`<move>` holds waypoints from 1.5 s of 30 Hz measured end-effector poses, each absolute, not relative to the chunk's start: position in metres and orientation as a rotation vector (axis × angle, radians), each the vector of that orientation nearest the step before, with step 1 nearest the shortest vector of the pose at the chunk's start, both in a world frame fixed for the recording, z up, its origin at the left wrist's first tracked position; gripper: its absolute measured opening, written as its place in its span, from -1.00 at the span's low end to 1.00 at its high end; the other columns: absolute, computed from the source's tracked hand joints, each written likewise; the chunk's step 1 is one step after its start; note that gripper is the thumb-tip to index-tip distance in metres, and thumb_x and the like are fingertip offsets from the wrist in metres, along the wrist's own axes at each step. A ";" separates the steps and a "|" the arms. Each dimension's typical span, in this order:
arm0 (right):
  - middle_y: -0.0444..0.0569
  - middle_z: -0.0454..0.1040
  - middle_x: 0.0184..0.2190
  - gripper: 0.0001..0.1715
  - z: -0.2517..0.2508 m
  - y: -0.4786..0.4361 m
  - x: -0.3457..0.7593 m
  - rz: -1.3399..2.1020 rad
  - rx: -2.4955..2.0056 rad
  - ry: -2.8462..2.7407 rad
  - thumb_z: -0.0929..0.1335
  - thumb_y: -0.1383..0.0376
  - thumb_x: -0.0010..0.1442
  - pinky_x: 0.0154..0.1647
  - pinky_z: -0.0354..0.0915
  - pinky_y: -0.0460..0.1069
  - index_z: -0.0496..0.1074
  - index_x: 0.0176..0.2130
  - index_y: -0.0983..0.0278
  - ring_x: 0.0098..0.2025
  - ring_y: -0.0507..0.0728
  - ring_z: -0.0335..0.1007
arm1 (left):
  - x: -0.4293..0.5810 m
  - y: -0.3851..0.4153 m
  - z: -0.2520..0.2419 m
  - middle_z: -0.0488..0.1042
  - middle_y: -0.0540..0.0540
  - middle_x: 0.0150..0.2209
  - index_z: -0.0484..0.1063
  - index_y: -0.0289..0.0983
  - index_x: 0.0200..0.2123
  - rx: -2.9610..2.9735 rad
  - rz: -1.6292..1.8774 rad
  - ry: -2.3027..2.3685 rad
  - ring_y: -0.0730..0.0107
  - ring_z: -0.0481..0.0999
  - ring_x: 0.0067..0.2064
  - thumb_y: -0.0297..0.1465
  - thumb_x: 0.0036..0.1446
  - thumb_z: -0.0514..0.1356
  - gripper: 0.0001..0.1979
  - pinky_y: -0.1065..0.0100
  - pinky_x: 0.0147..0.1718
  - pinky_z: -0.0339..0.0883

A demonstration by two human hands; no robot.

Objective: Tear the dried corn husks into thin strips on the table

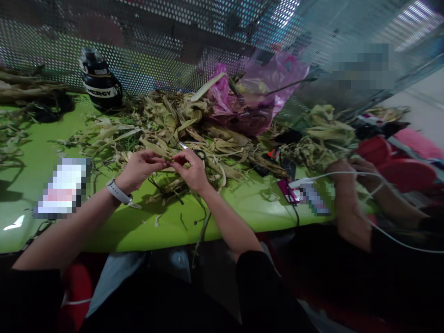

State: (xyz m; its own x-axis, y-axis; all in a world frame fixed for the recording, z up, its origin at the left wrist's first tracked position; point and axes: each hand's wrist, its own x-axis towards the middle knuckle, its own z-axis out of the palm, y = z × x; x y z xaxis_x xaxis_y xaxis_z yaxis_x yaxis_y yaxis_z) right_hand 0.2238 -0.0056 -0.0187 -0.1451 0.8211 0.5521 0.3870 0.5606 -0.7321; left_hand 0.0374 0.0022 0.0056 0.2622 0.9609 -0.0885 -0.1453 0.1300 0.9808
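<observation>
Above the heap of dry husks and leaves point(173, 118), my left hand point(138, 170) and my right hand point(190, 170) meet fingertip to fingertip. Both are closed in a pinch around something small and dark, too small to make out. A white watch band point(118, 192) circles my left wrist. Just behind my right hand lie scissors point(200, 154), with a dark handle and part of a shiny blade showing among the husks. Cut stems and scraps point(171, 189) are scattered on the green table point(138, 236) below my hands.
A black bottle point(100, 83) stands back left and a phone point(62, 187) lies at the left. Behind the heap sits a pink plastic bag point(246, 106). At the right are a co-worker's hands point(342, 173), a white cable point(360, 174) and another phone point(315, 199). Perforated metal point(156, 41) closes the back.
</observation>
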 end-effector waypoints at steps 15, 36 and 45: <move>-0.16 0.39 -0.48 -0.57 -0.021 -0.002 0.228 0.822 -1.104 -1.700 0.40 -0.04 0.13 -0.39 0.28 -0.06 0.35 -0.34 0.27 -0.46 -0.01 0.28 | 0.037 0.001 0.010 0.63 -0.14 -0.33 0.56 -0.37 -0.31 1.211 0.911 0.943 0.30 0.61 -0.25 -0.36 -0.17 0.48 -0.68 0.24 -0.06 0.43; -0.30 0.27 -0.51 -0.47 -0.006 -0.006 0.230 1.245 -0.913 -1.531 0.46 0.07 0.06 -0.56 0.17 -0.15 0.22 -0.09 0.21 -0.57 -0.08 0.18 | 0.035 -0.001 0.013 0.58 -0.08 -0.39 0.50 -0.37 -0.36 1.023 0.774 0.778 0.38 0.61 -0.31 -0.41 -0.14 0.48 -0.72 0.20 -0.04 0.48; -0.27 0.22 -0.46 -0.39 -0.010 -0.006 0.229 1.257 -0.819 -1.631 0.40 0.09 0.17 -0.61 0.20 -0.16 0.17 0.12 0.18 -0.59 -0.09 0.13 | 0.033 0.002 0.015 0.59 -0.07 -0.41 0.54 -0.35 -0.37 0.987 0.658 0.796 0.42 0.59 -0.33 -0.43 -0.17 0.48 -0.73 0.34 -0.16 0.50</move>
State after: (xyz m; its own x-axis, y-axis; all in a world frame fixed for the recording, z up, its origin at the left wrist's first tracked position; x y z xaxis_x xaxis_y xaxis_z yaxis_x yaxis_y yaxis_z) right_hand 0.2290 -0.0058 -0.0103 -0.3827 0.8886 0.2527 -0.0177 0.2664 -0.9637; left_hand 0.0326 0.0015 0.0154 0.5511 0.7867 -0.2782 -0.1256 0.4079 0.9044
